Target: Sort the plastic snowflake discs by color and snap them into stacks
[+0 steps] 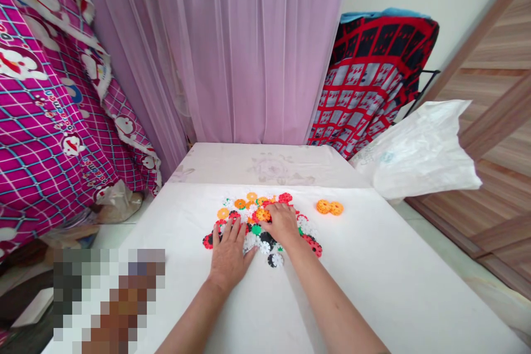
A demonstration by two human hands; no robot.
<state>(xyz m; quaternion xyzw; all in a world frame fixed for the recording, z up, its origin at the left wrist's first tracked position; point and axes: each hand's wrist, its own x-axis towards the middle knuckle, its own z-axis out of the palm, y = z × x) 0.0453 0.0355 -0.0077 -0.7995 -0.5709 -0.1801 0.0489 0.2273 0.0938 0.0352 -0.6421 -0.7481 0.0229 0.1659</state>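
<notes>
A loose pile of notched plastic snowflake discs [250, 242] in red, orange, white, black and green lies on the white table. My left hand [229, 254] rests palm down on the pile's near left edge, its fingers spread over red and black discs. At the middle of the pile, my right hand [284, 225] pinches an orange snowflake disc [263, 214] between thumb and fingers. To the right, apart from the pile, lie two touching groups of orange discs [330, 207]. Some discs are hidden under my hands.
The table [352, 287] has a floral strip at its far end, before a purple curtain [257, 50]. A white plastic bag [427, 149] stands at the right edge. Pink patterned fabric [53, 121] hangs at the left; a pixelated patch covers the lower left.
</notes>
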